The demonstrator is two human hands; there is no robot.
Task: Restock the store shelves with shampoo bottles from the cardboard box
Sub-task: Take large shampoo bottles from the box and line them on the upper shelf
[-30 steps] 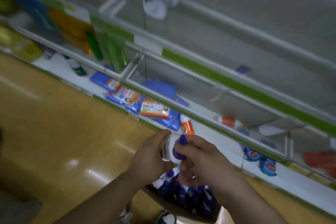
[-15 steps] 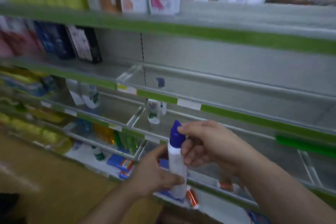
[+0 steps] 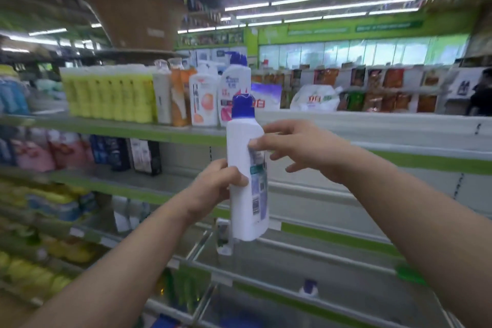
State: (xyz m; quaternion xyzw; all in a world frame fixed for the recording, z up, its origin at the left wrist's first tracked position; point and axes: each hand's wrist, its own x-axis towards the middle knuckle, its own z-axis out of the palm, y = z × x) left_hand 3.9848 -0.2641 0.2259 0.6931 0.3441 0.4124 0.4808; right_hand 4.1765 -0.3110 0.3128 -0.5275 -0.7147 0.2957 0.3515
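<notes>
A white shampoo bottle [image 3: 246, 168] with a blue cap stands upright in the air in front of the shelves, its back label facing me. My left hand [image 3: 214, 189] grips its lower body from the left. My right hand [image 3: 298, 149] is beside its upper part with fingers spread, the thumb touching the bottle's side. The cardboard box is out of view. The top shelf [image 3: 372, 125] behind the bottle is bare to the right of a row of bottles.
Yellow, orange and white bottles [image 3: 149, 93] line the top shelf on the left. Lower shelves [image 3: 332, 237] with clear dividers hold few items. A brown basket [image 3: 135, 18] sits high up. A person stands at the far right edge [image 3: 482, 98].
The view has swung up from the floor and box to the upper shelves. Both hands have raised the bottle upright. My right hand left the cap and now spreads beside the bottle's body.
</notes>
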